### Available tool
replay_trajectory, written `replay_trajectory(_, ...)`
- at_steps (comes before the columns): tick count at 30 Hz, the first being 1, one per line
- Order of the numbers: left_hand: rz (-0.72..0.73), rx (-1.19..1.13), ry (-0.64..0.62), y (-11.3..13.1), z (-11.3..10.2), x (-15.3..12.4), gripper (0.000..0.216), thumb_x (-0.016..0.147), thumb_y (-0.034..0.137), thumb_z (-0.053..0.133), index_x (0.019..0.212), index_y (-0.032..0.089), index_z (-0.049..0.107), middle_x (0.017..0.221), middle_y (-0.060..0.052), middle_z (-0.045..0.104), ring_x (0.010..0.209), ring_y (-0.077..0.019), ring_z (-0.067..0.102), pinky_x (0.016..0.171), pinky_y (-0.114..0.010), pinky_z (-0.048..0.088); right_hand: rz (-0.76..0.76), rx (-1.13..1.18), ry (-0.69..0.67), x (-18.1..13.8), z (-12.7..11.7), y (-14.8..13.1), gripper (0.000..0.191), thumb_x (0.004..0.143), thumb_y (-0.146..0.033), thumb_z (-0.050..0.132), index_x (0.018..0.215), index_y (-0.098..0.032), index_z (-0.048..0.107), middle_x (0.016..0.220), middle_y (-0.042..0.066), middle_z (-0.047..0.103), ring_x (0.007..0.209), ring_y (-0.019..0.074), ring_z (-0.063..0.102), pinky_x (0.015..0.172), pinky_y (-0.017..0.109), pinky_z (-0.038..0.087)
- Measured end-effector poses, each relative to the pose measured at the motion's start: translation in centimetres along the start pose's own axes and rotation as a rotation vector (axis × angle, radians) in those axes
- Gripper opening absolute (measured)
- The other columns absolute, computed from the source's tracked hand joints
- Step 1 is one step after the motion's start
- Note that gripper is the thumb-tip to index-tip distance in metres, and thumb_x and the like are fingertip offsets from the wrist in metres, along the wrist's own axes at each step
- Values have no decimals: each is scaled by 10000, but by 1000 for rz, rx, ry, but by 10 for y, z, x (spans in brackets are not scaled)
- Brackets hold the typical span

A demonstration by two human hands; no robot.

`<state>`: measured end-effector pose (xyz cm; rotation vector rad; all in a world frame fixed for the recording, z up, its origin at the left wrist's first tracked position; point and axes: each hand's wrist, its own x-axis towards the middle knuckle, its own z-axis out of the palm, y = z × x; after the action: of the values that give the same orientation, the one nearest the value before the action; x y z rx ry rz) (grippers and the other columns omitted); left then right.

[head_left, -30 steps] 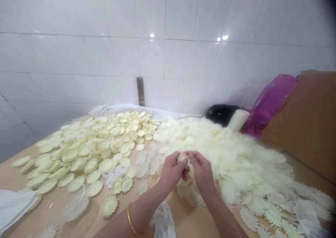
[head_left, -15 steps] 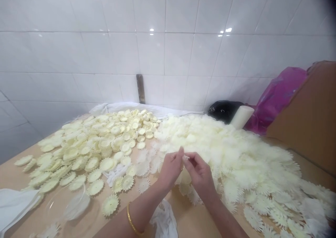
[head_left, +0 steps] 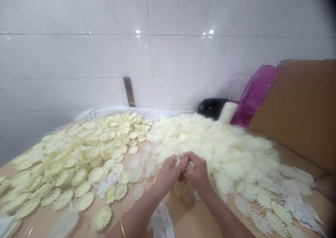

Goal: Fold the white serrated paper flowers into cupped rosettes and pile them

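Note:
My left hand [head_left: 172, 171] and my right hand [head_left: 196, 169] meet above the front of the table, fingertips pinched together. Between them is a small whitish piece, mostly hidden by the fingers, too little of it showing to name. Behind and to the right of the hands spreads a heap of thin, pale fabric-like discs with toothed edges [head_left: 210, 143]. On the left lies a pile of firmer cream discs with notched rims [head_left: 91, 152], several of them stacked. A few single toothed discs [head_left: 138, 191] rest near my left forearm.
A crumpled white cloth [head_left: 161, 222] lies below my wrists. A clear round plastic dish [head_left: 65, 222] sits at front left. Beyond the heap are a white roll [head_left: 228, 112], a black bag [head_left: 212, 107], a magenta plastic bag [head_left: 256, 94] and a large cardboard box [head_left: 296, 115]. A tiled wall [head_left: 165, 56] closes the back.
The view has turned to the right, so the scene sits farther left. My fingers have curled in closer around the small piece, and both thumbs now press together.

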<state>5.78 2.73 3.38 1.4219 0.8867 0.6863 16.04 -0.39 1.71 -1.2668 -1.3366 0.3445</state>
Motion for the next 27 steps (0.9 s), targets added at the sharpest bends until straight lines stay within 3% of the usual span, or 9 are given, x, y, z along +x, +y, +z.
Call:
replay_trajectory(3,88,-66,12,2,3,-2,396,727,555,454,682,163,434,545,22,475,484,-99,505,493,-223,421,30,96,47,3,-1,-1,145,775,-229,466,656,-175,530,665,2,527,640,129,494,587,235,404)
replay_trajectory(8,93,-34,-26,1,3,-4,358,759,509,436,668,163,425,515,12,505,418,-100,503,415,-198,376,262,292,106,8,-2,-3,298,796,-350,480,559,-181,416,508,-52,376,493,86,379,478,202,346)
replay_trajectory(13,30,-81,-81,3,7,-7,296,761,448,456,697,159,450,500,10,516,390,-101,495,384,-195,358,283,179,188,16,-10,4,315,788,-374,494,549,-181,421,470,-58,404,465,85,402,480,205,344)
replay_trajectory(16,-42,-111,-147,2,7,-12,290,745,436,483,666,164,424,520,1,534,379,-103,494,372,-204,359,330,53,365,23,-23,19,332,806,-400,444,553,-187,417,465,-50,437,414,86,387,429,212,319)
replay_trajectory(18,-98,-132,-145,-1,5,-13,296,734,434,500,649,167,406,530,-5,544,383,-106,500,371,-207,360,315,5,404,27,-31,28,331,816,-402,418,563,-187,427,466,-43,444,424,97,406,432,220,328)
replay_trajectory(21,-138,-215,-84,-6,1,-13,250,737,398,507,734,153,458,545,-12,561,409,-100,507,393,-202,365,242,-33,333,29,-36,33,293,807,-383,434,613,-177,509,529,-17,492,522,128,483,515,248,387)
replay_trajectory(24,-164,-316,-57,-8,-3,-10,295,732,342,527,941,137,486,585,-25,593,430,-89,500,420,-203,374,124,-117,313,26,-33,31,209,771,-353,495,784,-170,595,825,50,560,698,158,515,641,290,416)
replay_trajectory(27,-152,-353,-59,-8,-5,-7,293,707,326,566,911,124,507,594,-31,599,417,-71,472,403,-188,350,-4,-237,352,23,-31,29,235,793,-321,466,921,-166,587,982,91,518,741,164,503,660,311,423)
